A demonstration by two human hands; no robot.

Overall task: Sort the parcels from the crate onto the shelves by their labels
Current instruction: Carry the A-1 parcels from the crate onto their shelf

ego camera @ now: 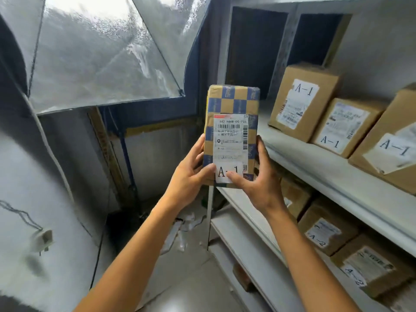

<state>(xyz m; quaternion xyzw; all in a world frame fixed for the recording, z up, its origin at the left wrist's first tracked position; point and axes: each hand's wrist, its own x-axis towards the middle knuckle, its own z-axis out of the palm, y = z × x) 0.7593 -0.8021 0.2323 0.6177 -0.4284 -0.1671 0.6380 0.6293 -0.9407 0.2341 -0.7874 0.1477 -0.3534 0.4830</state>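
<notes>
We hold the flat blue-and-tan checkered cardboard parcel [231,136] upright, long axis vertical, its "A-1" label facing us. Our left hand [191,176] and right hand [258,181] grasp its lower end, just beside the white shelf [315,174] bearing brown A-1 boxes [304,100].

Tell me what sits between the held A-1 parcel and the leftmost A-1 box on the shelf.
Head view: only bare shelf board lies between the checkered parcel and the leftmost A-1 box.
</notes>
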